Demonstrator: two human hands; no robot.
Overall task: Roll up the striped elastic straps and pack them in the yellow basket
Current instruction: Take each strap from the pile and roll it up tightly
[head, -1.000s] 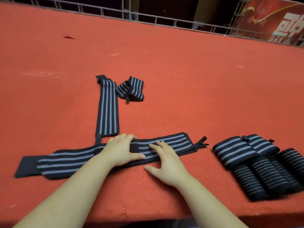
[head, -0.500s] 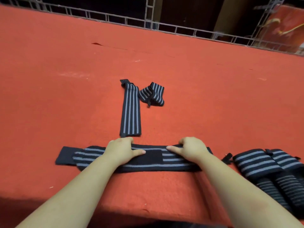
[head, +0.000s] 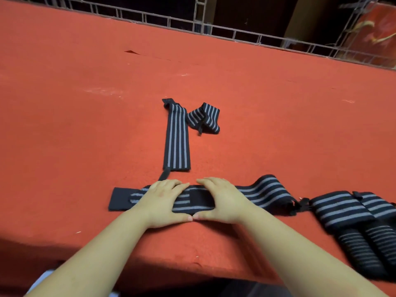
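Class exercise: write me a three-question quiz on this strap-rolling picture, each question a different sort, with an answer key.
1. True or false: the yellow basket is visible on the red table.
2. Multiple choice: the left hand and right hand are (A) lifting a roll, (B) pressing flat on the strap laid crosswise, (C) resting off the table.
3. Fill in: the strap lying lengthwise is beyond the hands, and a ____ strap lies just right of its far end.

Key
1. False; no basket shows in this view.
2. B; the thumbs meet at the strap's near edge.
3. Crumpled (loosely folded).
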